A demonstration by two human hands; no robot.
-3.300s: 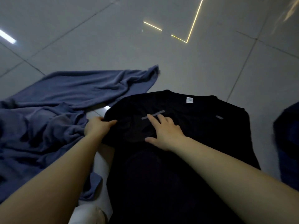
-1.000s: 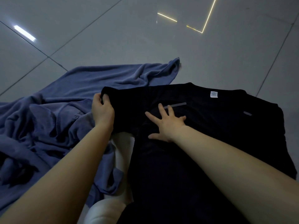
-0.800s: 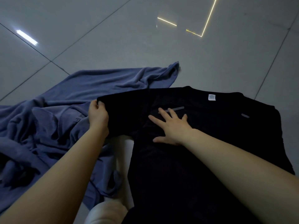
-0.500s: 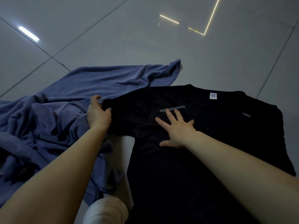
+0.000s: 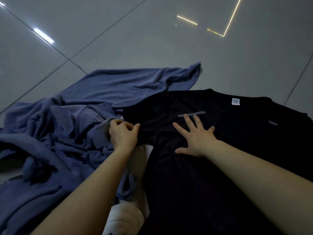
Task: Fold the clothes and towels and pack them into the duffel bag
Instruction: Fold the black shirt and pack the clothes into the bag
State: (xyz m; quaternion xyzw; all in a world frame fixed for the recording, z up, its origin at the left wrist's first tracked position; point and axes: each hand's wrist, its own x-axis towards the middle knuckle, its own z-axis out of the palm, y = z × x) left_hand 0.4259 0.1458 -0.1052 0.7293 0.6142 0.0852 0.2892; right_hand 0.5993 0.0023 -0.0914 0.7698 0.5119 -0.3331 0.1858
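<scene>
A black t-shirt (image 5: 228,150) lies spread on the tiled floor, its white neck label at the far edge. My right hand (image 5: 196,136) presses flat on its chest area, fingers spread, just below a grey stripe. My left hand (image 5: 122,134) has its fingers curled on the edge of the shirt's left sleeve, which is folded inward over the body. A crumpled blue towel (image 5: 76,119) lies to the left, touching the sleeve and my left hand. No duffel bag is in view.
The glossy grey tiled floor (image 5: 152,39) stretches beyond the clothes, with ceiling lights reflected in it. My knee in light trousers (image 5: 125,217) shows at the bottom between my arms.
My left hand, which had lifted the sleeve edge, has brought it down and inward against the shirt. My right hand has stayed pressed on the chest, shifting slightly right.
</scene>
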